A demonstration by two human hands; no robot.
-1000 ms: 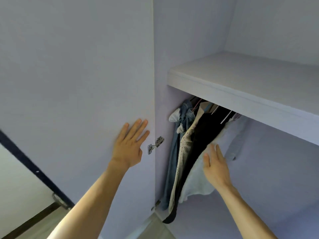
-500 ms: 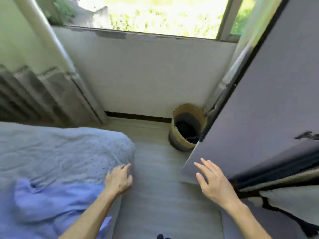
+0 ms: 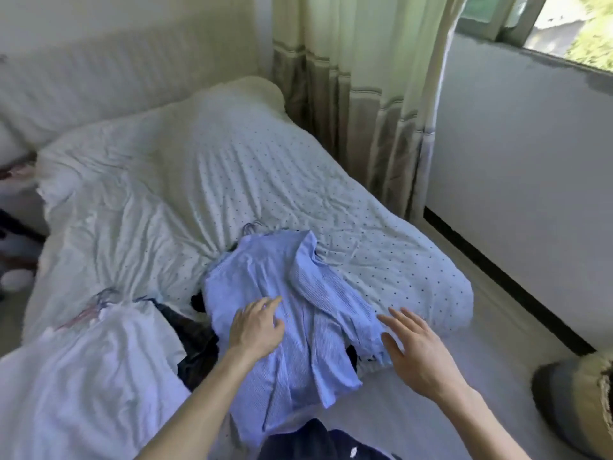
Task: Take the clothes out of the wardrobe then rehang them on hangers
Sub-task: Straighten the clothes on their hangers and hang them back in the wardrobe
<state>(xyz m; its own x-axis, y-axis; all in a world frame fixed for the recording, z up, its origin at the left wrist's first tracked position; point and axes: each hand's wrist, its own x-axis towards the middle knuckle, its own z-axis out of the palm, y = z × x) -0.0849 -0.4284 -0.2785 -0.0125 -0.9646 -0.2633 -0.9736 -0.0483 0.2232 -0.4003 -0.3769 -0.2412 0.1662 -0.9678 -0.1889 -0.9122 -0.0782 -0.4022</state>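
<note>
A crumpled light blue striped shirt (image 3: 292, 293) lies on the bed (image 3: 205, 180), over a dark garment (image 3: 195, 343). My left hand (image 3: 257, 328) rests on the shirt's middle with its fingers loosely bent. To the right, my right hand (image 3: 414, 350) hovers with spread fingers beside the shirt's sleeve end, holding nothing. A white garment (image 3: 93, 370) is spread at the near left, with thin hangers (image 3: 99, 298) at its top. A hanger hook (image 3: 250, 227) pokes out above the blue shirt's collar. Another dark garment (image 3: 315, 443) sits at the bottom edge.
The bed's dotted white cover hangs over the right side. Floor (image 3: 471, 376) runs along the bed to a wall with a dark skirting. A woven basket (image 3: 577, 400) stands at the right. Curtains (image 3: 358, 94) hang behind the bed, beside a window.
My view swung from the wardrobe, past the basket and window, to the bed. Both hands left the wardrobe door and hanging clothes; the left now rests on the blue shirt.
</note>
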